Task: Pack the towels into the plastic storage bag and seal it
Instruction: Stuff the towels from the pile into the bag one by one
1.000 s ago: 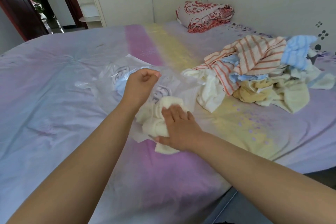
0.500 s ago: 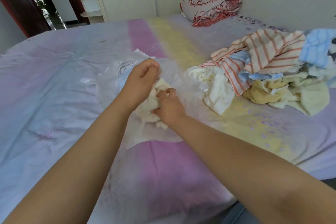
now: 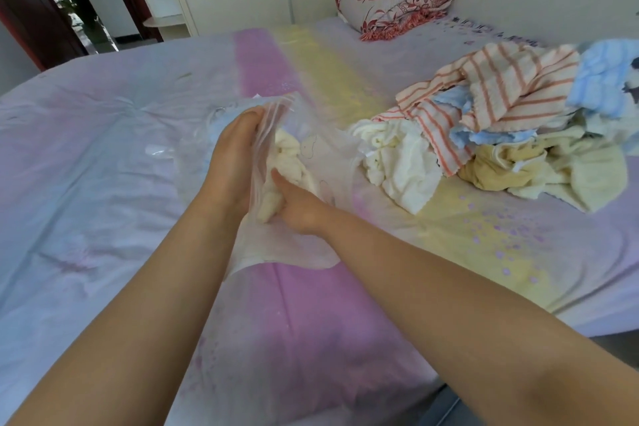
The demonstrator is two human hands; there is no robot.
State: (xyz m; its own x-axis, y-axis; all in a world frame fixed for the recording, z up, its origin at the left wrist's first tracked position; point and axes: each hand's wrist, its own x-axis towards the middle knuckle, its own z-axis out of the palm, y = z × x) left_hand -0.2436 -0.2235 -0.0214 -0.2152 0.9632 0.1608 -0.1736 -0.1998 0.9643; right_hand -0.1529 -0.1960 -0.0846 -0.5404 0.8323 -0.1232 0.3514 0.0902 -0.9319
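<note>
A clear plastic storage bag lies on the bed in the middle of the view. My left hand holds up the bag's upper edge, fingers against the plastic. My right hand grips a cream towel that sits in the bag's mouth; its fingertips are hidden in the cloth. Something pale blue shows through the bag behind my left hand. A pile of loose towels, striped, blue, yellow and cream, lies to the right.
The bed has a lilac, pink and yellow sheet. A folded red-patterned blanket rests at the far edge by the wall. A wardrobe and an open doorway stand behind the bed on the left.
My right hand has pushed the cream towel from the bag's front edge further into its mouth. My left hand has lifted the bag's upper edge higher and opened it wider.
</note>
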